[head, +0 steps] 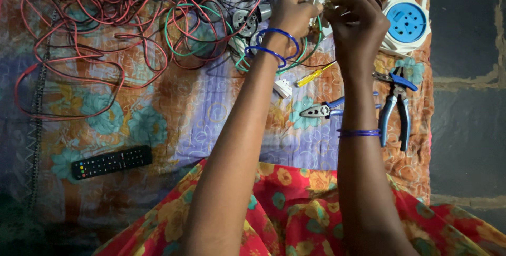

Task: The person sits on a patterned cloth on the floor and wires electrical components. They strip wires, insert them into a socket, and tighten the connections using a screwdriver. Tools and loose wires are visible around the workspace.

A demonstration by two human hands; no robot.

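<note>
head camera looks straight down, close above

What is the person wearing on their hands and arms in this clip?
Both arms are bare, with no sleeves or gloves. The left hand has two thin blue bangles loose at the wrist. The right hand has thin blue bangles lower on the forearm. No rings or watch visible.

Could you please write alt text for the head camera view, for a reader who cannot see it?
A person's left hand and right hand meet over a small white electrical fitting above a floral cloth. Tangled red wires lie to the left, with blue-handled pliers, a yellow screwdriver and a black remote control around them.
</note>
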